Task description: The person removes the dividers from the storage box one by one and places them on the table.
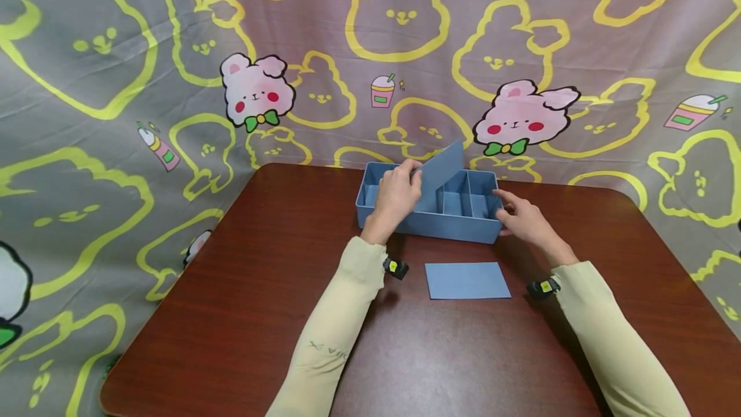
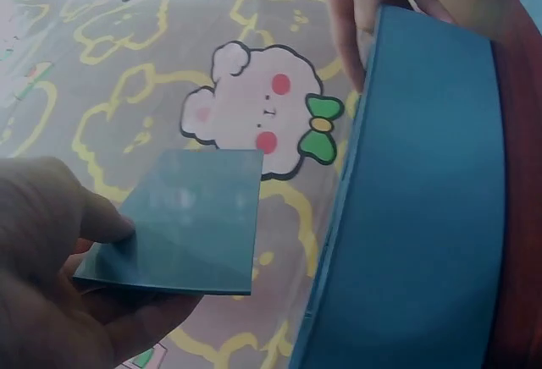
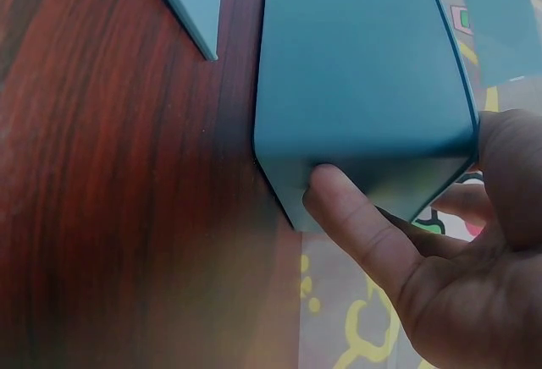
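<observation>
A long blue divided box [image 1: 446, 226] stands toward the back of the table, its open top showing several compartments. My left hand [image 1: 399, 190] pinches a flat blue panel [image 1: 442, 169] by one end. The panel slants up over the middle of the box; in the left wrist view the thumb lies on top of the panel [image 2: 186, 217] with fingers beneath. At the box's right end, my right hand [image 1: 523, 217] holds the end wall. In the right wrist view one finger [image 3: 356, 225] presses the outside of that wall, while other digits reach the rim.
A second flat blue panel [image 1: 467, 280] lies on the dark red-brown table [image 1: 278, 314] in front of the box. A patterned cloth [image 1: 324, 24] with cartoon animals hangs behind the table and along its sides. Each wrist carries a small black camera [image 1: 396, 268].
</observation>
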{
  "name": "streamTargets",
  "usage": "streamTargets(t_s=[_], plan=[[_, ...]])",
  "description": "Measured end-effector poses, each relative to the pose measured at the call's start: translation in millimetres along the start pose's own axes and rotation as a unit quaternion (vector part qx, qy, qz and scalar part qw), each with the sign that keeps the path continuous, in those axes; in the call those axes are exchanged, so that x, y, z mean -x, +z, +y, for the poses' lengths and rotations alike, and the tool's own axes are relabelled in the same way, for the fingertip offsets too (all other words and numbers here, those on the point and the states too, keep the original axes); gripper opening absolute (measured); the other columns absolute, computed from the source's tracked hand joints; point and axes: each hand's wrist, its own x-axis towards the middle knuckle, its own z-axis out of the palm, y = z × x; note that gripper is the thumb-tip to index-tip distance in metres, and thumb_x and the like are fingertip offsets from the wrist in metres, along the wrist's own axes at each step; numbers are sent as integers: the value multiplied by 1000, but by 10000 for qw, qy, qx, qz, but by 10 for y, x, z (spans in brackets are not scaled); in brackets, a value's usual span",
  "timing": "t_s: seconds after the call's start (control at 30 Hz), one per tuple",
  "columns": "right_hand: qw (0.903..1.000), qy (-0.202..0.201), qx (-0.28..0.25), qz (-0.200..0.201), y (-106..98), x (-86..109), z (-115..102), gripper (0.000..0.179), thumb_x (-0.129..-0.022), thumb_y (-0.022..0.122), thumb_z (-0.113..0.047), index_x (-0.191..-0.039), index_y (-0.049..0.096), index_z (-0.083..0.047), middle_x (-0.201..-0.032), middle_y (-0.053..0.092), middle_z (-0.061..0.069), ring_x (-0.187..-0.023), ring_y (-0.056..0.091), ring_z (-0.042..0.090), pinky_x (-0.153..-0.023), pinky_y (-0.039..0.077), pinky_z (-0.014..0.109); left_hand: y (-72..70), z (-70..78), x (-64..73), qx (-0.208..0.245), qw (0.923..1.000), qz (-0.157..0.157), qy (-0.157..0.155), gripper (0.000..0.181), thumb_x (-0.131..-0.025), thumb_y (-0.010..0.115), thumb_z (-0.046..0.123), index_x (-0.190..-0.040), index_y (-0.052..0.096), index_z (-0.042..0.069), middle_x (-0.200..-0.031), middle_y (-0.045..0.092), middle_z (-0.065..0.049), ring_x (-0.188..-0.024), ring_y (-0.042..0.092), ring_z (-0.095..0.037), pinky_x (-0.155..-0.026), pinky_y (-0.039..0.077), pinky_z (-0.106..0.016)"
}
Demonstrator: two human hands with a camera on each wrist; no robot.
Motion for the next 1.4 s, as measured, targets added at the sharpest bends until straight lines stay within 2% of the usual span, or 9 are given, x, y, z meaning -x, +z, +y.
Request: streamTargets(t_s=[0.13, 0.4, 0.57, 0.7, 1.03, 1.4], plan=[[10000, -1, 11, 37, -8, 14, 7, 57, -100, 47, -13, -154, 29, -8, -126, 54, 31, -78, 72, 28, -71, 60, 39, -45, 50, 6, 165, 9997, -121, 90, 26, -103, 50, 22, -119, 66, 10, -84, 70, -5, -56, 56, -14, -57, 43, -26], [10000, -67, -16, 1, -17, 21, -4, 57, -100, 47, -13, -154, 28, -7, -126, 54, 33, -79, 72, 30, -72, 60, 41, -173, 73, 90, 264, 9972, -587, 389, 25, -103, 50, 21, -120, 64, 9, -78, 65, -6, -54, 51, -14, -52, 37, -23], [9999, -136, -2, 14, -38, 9, -13, 56, -100, 46, -12, -153, 29, -6, -129, 53, 34, -79, 73, 32, -75, 59, 46, -283, 32, 147, 345, 9964, -603, 478, 24, -103, 50, 19, -120, 64, 8, -71, 61, -6, -49, 48, -14, -48, 35, -22], [9999, -158, -16, 5, -41, 6, -1, 56, -100, 46, -12, -153, 29, -6, -129, 53, 34, -79, 72, 32, -74, 59, 45, -344, -2, 185, 304, 9957, -646, 594, 24, -102, 51, 18, -120, 64, 7, -68, 59, -5, -47, 47, -14, -48, 36, -22], [9999, -139, 29, 36, -3, 16, 32, 57, -99, 46, -12, -153, 29, -6, -126, 54, 33, -77, 72, 29, -70, 60, 38, -414, -136, 255, -60, 9953, -708, 661, 23, -101, 54, 18, -119, 65, 7, -63, 56, -3, -46, 45, -13, -47, 35, -22], [9999, -135, -7, 51, 14, 19, 36, 57, -99, 46, -12, -153, 29, -6, -124, 55, 32, -78, 72, 30, -70, 60, 37, -496, -173, 346, -288, 9936, -739, 802, 22, -100, 56, 18, -116, 67, 8, -67, 59, -2, -49, 47, -11, -50, 38, -23]])
